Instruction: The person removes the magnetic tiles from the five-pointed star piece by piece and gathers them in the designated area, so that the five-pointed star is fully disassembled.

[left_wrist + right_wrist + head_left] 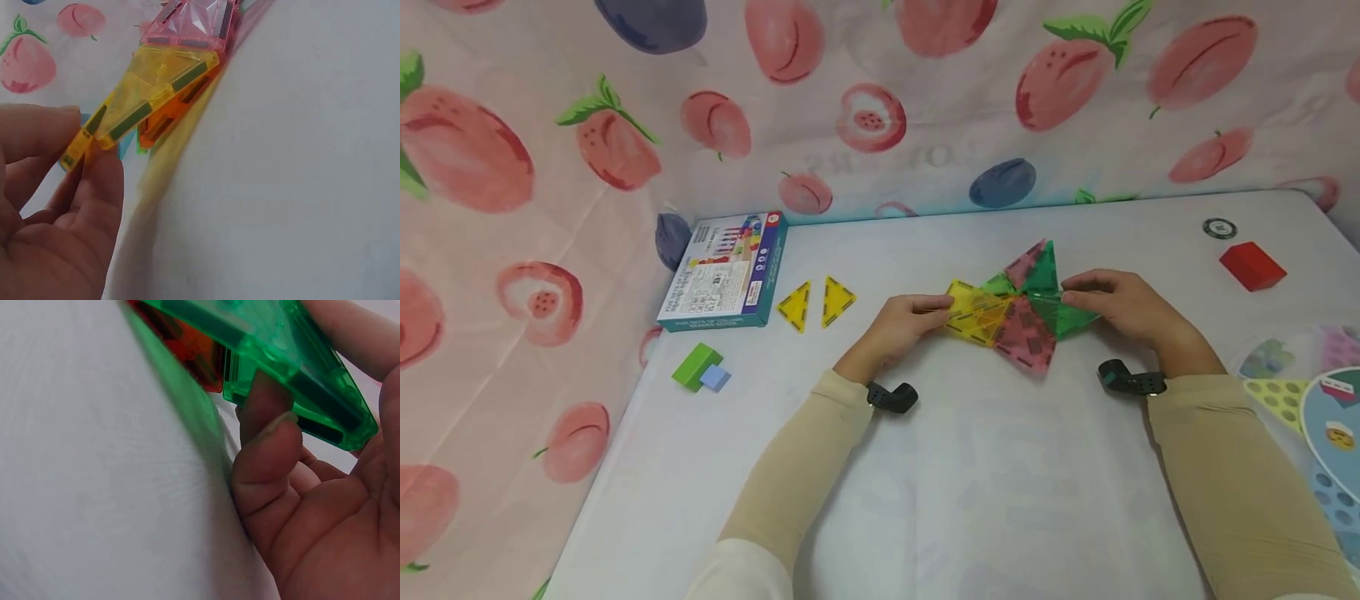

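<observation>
Translucent magnetic tiles joined in a star-like shape, yellow, orange, pink and green, lie between the two hands. My left hand (897,327) pinches the yellow tiles (962,312) on the left side between thumb and fingers. In the left wrist view, a yellow triangular tile (159,81) stands at an angle, with an orange tile (178,112) under it and a pink tile (187,25) beyond. On the right side my right hand (1123,310) grips the green tiles (1071,318), thumb and fingers around their edges. A pink tile (1026,337) points toward me.
Two loose yellow triangular tiles (837,302) lie left of the shape, near a flat box (722,271). Green (696,365) and blue blocks (715,378) are at the left edge. To the right are a red block (1253,267), a round black-and-white disc (1220,228) and a colourful printed sheet (1337,417).
</observation>
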The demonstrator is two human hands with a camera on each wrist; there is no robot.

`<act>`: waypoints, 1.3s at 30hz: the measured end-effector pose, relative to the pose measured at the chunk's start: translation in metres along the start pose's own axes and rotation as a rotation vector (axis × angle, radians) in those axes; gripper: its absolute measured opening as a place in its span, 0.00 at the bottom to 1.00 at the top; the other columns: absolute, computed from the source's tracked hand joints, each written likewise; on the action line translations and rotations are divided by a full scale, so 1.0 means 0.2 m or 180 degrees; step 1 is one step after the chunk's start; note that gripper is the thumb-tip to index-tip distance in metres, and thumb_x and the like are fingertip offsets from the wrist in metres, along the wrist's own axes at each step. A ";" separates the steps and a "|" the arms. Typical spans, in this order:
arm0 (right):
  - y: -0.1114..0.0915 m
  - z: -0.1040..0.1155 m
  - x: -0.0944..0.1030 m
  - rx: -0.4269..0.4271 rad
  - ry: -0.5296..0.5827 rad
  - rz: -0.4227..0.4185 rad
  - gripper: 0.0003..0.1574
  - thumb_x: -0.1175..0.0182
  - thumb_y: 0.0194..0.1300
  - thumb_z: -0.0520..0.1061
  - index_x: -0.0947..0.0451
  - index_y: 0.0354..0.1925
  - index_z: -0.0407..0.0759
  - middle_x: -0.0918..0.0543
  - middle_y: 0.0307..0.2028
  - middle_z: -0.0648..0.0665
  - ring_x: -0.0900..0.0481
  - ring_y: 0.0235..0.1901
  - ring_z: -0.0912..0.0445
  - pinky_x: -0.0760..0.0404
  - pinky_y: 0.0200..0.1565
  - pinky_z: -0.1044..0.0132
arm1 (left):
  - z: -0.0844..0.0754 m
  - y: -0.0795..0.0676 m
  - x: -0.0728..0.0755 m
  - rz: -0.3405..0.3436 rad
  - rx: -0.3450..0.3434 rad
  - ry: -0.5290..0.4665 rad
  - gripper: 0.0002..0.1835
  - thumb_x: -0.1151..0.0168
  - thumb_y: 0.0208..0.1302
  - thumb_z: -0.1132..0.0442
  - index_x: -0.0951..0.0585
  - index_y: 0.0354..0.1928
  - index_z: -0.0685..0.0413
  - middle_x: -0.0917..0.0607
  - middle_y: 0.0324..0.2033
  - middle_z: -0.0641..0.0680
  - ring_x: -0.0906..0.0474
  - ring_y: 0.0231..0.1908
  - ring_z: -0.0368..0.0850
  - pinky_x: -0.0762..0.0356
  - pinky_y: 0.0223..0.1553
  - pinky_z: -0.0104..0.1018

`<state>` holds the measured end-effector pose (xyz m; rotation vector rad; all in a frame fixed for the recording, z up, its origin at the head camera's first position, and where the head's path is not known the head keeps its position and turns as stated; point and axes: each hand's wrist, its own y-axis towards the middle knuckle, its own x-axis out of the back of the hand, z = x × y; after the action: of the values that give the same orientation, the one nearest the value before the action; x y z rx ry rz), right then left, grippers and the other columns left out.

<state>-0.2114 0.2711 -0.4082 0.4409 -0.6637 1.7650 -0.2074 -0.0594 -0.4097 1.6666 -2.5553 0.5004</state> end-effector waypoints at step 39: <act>0.02 -0.03 -0.01 -0.0067 -0.0038 0.0068 0.47 0.49 0.55 0.69 0.41 0.63 0.43 0.41 0.60 0.35 0.44 0.56 0.41 0.40 0.50 0.41 | 0.21 -0.65 0.62 -0.0560 0.0510 0.2902 0.30 0.38 0.56 0.50 0.32 0.61 0.43 0.29 0.56 0.48 0.37 0.53 0.48 0.38 0.54 0.46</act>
<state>-0.2142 0.2719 -0.4147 0.4316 -0.6970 1.7751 -0.1368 -0.2292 -0.3917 1.2418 -1.7222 1.1420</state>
